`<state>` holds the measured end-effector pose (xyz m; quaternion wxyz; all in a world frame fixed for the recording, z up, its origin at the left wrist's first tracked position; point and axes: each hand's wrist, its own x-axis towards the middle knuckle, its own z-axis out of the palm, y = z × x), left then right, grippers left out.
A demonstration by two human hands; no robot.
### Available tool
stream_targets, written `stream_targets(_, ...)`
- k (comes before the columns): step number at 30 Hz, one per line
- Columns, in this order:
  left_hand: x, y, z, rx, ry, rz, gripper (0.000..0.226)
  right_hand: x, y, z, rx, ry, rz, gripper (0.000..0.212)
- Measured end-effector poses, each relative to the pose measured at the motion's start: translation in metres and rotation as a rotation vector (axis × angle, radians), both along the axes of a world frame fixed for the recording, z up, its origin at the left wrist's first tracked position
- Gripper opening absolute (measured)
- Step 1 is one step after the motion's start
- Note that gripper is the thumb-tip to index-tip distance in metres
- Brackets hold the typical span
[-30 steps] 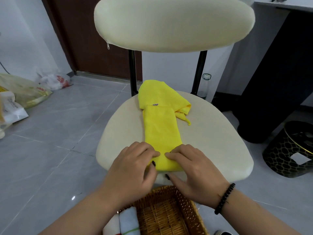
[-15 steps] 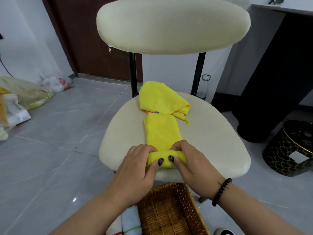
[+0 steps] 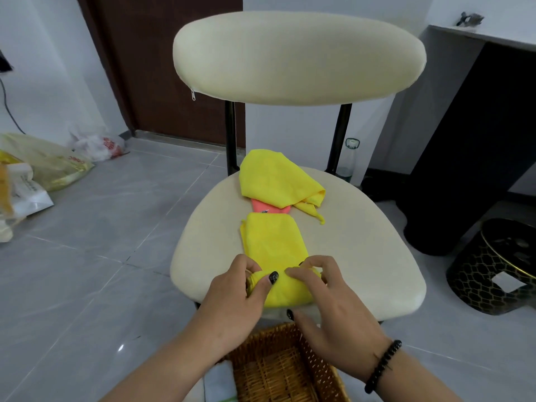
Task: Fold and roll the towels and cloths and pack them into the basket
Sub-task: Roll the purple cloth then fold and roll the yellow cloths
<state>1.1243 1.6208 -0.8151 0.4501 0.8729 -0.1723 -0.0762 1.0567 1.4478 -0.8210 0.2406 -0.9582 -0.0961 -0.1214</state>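
A folded yellow cloth (image 3: 272, 242) lies lengthwise on the cream chair seat (image 3: 362, 242), its near end rolled up. My left hand (image 3: 235, 297) grips the left end of that roll, thumb on top. My right hand (image 3: 327, 303) holds the right end with curled fingers, thumb under the roll. Behind it sits a loose crumpled yellow cloth (image 3: 275, 178) with an orange cloth (image 3: 269, 206) showing under it. A wicker basket (image 3: 284, 367) stands below the seat's front edge, with a white rolled towel (image 3: 219, 384) at its left.
The chair's padded backrest (image 3: 298, 56) rises behind the cloths. Plastic bags (image 3: 43, 166) lie on the grey tiled floor at left. A black patterned stool (image 3: 499, 265) stands at right beside a dark cabinet (image 3: 478, 140). A bottle (image 3: 348, 158) stands behind the chair.
The roll at the cloth's near end has grown and moved away from me. The flat part is shorter, and the orange cloth now shows behind it.
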Motion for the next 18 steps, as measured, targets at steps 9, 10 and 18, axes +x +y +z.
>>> stream_targets(9, -0.012, 0.007, 0.003, 0.126, -0.306, -0.102, 0.022, 0.009, -0.003, 0.005, 0.061, 0.065, -0.014, 0.037)
stream_targets(10, -0.012, 0.009, -0.001, 0.160, -0.372, -0.169, 0.032, 0.011, -0.004, 0.005, 0.049, 0.074, -0.017, 0.037)
stream_targets(18, -0.007, 0.017, -0.008, 0.200, -0.454, -0.288, 0.045, 0.012, -0.006, 0.014, -0.094, 0.122, -0.010, 0.066)
